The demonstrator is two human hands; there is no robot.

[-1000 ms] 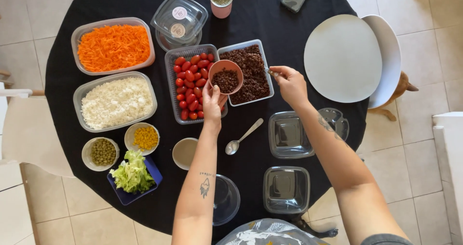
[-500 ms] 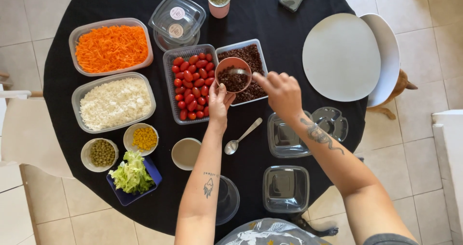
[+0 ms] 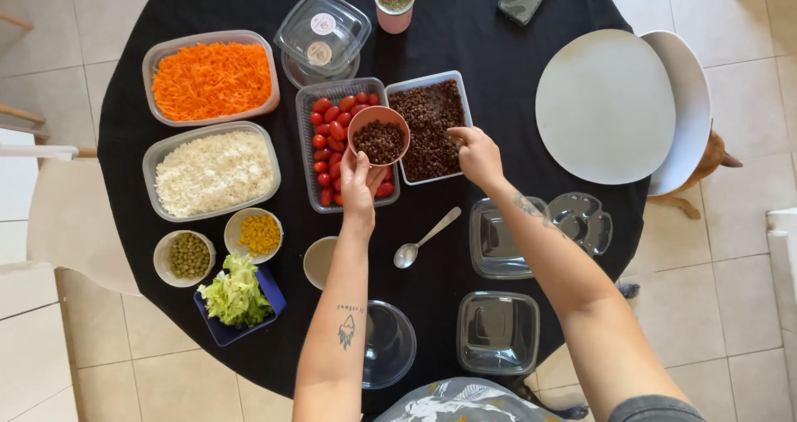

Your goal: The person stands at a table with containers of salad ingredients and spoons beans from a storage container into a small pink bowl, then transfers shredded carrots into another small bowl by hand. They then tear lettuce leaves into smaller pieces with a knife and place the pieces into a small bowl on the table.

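Overhead, left hand (image 3: 359, 183) holds bowl (image 3: 378, 136) (full); right hand (image 3: 476, 155) pinches inside lentil tray (image 3: 428, 126).

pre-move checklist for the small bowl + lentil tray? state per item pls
1. Left hand grips the small terracotta bowl from below: ok.
2. Bowl level, dark lentils inside, none seen spilling: ok.
3. Bowl is held above the cherry tomato tray, beside the lentil tray: ok.
4. Right hand at the lentil tray's right edge; whether it holds anything: cannot tell.
5. Spoon lies free on the black tablecloth, in neither hand: ok.
6. Empty clear containers near the right forearm, possible snag: cannot tell.
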